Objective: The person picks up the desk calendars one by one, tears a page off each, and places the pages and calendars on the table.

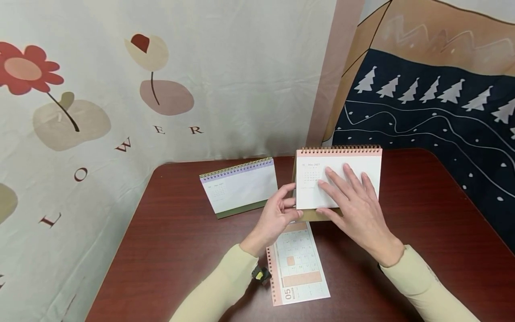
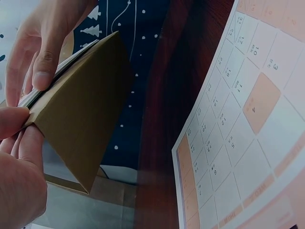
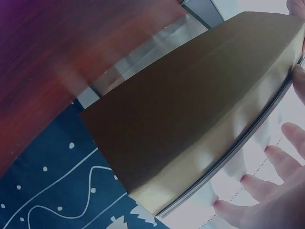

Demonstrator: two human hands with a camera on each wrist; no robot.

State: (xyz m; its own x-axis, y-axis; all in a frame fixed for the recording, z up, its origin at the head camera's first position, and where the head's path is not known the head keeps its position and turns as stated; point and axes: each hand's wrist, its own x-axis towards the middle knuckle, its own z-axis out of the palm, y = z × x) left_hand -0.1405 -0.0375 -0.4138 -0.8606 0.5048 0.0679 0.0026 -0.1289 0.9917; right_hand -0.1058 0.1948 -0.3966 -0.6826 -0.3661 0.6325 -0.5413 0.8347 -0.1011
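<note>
A desk calendar (image 1: 311, 197) with a pink top strip and spiral binding is held up over the table. My left hand (image 1: 277, 215) pinches its lower left corner, thumb in front and fingers behind. My right hand (image 1: 358, 208) lies with spread, straight fingers on the white page. In the left wrist view, the calendar's olive-brown stand (image 2: 88, 109) slants down from both hands. The stand's underside (image 3: 190, 100) fills much of the right wrist view. Below the hands lies a loose spiral-edged calendar sheet (image 1: 299, 264) marked 05.
Left of the hands, a second desk calendar (image 1: 241, 185) with a purple strip and green base stands on the dark red-brown table (image 1: 169, 250). Behind are a pale flower-print cloth (image 1: 249, 80) and a dark cloth with white trees (image 1: 422, 120).
</note>
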